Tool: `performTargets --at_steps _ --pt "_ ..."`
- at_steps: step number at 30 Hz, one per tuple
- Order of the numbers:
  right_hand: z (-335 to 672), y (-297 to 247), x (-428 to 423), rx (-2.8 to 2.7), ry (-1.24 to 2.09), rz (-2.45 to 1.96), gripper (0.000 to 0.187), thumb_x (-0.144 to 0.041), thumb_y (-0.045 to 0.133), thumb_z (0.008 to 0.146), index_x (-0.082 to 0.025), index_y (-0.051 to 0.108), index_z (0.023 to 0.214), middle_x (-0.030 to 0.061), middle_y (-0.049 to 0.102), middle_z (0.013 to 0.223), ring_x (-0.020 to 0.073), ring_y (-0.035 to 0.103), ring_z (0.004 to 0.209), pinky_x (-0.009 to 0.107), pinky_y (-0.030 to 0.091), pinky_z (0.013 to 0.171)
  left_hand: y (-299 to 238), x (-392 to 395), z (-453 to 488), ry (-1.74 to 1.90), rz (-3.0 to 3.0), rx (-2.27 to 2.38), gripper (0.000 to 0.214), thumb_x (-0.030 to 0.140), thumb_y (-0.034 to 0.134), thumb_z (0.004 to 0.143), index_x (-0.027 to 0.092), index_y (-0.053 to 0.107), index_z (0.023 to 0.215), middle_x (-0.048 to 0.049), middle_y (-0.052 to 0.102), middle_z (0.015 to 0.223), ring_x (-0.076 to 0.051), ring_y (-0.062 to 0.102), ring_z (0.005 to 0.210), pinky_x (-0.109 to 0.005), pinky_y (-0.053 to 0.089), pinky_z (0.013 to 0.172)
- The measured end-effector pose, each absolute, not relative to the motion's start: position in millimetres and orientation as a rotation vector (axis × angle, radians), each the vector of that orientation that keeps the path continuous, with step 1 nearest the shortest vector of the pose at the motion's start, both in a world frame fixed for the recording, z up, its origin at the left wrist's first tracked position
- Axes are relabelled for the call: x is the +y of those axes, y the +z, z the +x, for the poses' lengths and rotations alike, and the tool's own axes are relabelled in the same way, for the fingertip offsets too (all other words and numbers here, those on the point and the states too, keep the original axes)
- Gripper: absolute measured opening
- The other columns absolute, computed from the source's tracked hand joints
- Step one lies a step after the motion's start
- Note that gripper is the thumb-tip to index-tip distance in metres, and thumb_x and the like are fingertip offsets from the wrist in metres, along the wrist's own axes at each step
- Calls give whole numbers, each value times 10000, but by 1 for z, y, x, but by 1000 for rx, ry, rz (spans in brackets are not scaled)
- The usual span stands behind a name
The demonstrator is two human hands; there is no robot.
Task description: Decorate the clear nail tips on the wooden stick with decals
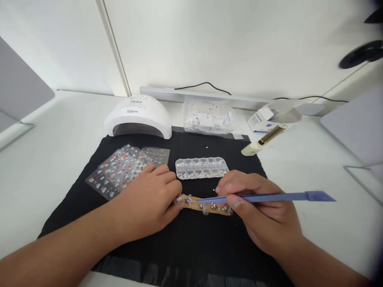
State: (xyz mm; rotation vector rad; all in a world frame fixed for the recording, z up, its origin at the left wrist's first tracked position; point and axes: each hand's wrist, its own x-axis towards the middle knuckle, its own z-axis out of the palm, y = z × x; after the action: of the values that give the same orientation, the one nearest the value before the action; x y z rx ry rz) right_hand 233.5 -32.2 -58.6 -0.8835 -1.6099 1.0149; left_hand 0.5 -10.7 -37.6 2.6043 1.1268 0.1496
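A narrow tan strip [195, 206] bearing small clear nail tips and round metallic pieces lies on the black cloth [191, 247]. My left hand [154, 199] grips the strip's left end between thumb and fingers. In my right hand [263, 207] is a slim blue pointed tool [275, 197], held like a pen. Its fine tip reaches a clear nail tip [188, 200] near the left end of the strip; whether it touches cannot be made out. Just beyond the strip sits a clear compartment case [202, 168] of tiny gems, close to my right fingers.
Transparent sticker sheets [113, 171] overlap behind my left hand. A white nail lamp [137, 115], a clear plastic box [208, 118] of packets and a white carton [266, 117] stand at the back. A cream bottle with a gold cap [263, 140] stands right.
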Motion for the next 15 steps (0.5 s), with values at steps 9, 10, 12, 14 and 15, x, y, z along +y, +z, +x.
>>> performTargets --at_steps 9,10,12,14,15 --pt "235 -58 -34 -1593 1039 -865 146 -172 611 922 -288 680 979 9 658 790 147 620 638 277 506 532 -35 -11 -1 119 2592 1055 130 171 500 893 170 625 858 -50 621 873 -244 510 889 -409 365 778" --pt "235 -58 -34 -1600 1035 -864 146 -170 609 922 -286 678 977 11 658 791 150 622 646 280 507 534 -35 -10 -2 119 2586 1052 128 169 503 893 170 626 856 -48 622 869 -242 511 887 -407 365 776" --pt "235 -58 -34 -1617 1023 -864 143 -168 608 919 -284 676 966 18 658 798 165 628 687 282 508 533 -35 -10 -2 124 2581 1053 127 171 507 894 172 623 843 -44 623 855 -239 514 881 -403 362 772" --pt "234 -58 -34 -1639 1012 -860 150 -159 605 914 -284 673 961 26 658 802 184 632 742 280 507 529 -35 -10 -2 128 2583 1062 132 175 507 899 172 619 830 -41 627 845 -237 517 874 -401 357 769" --pt "234 -58 -34 -1652 1006 -859 159 -150 602 911 -283 671 964 27 656 797 190 632 761 283 509 534 -35 -10 -2 127 2584 1069 136 177 505 902 171 615 823 -41 628 841 -237 519 873 -402 355 769"
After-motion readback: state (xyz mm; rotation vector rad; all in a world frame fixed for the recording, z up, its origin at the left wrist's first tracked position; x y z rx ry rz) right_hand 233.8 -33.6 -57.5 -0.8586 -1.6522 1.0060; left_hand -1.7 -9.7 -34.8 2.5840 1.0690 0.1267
